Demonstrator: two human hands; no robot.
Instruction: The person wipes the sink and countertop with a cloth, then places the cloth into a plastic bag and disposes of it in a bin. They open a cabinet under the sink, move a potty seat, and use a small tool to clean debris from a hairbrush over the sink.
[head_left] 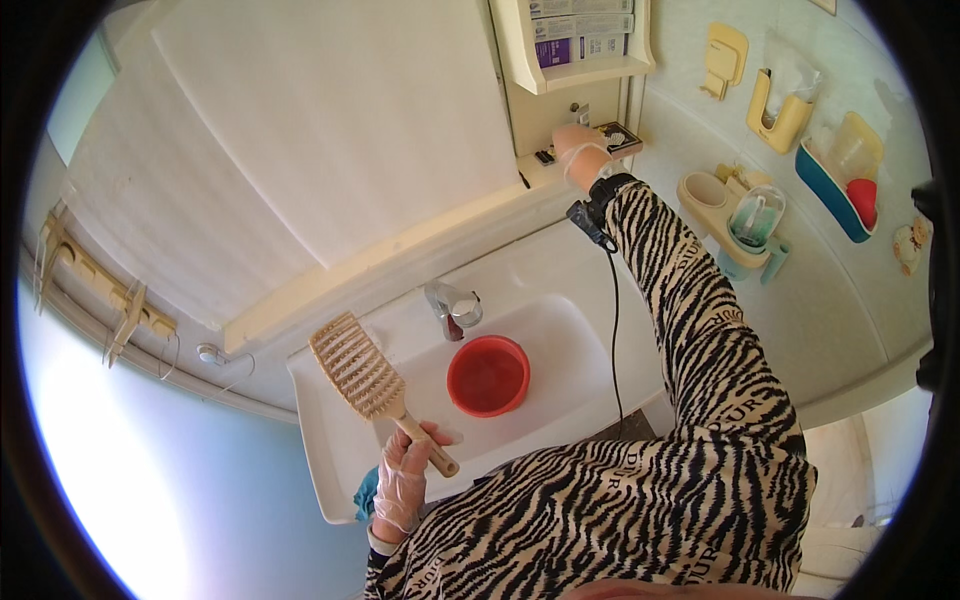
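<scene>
My left hand (pixel 402 482), in a thin clear glove, is closed around the handle of a beige vented hairbrush (pixel 362 370). The brush points up and to the left over the sink's left side. My right hand (pixel 581 152), gloved the same way, reaches to the ledge below the small wall shelf, near a small grey item (pixel 583 116) and a dark flat box (pixel 618 136). Its fingers are mostly hidden, so their grip does not show. Under the tap (pixel 452 308), a red bowl (pixel 522 382) stands in the white sink (pixel 585 335).
Packed boxes fill the white shelf (pixel 600 68). At the right wall hang cream holders (pixel 780 120), a blue-and-white caddy (pixel 835 195) and a cup holder (pixel 710 205). A dark cable (pixel 616 340) hangs from my right wrist across the sink. Clothes pegs (pixel 128 318) hang at the left.
</scene>
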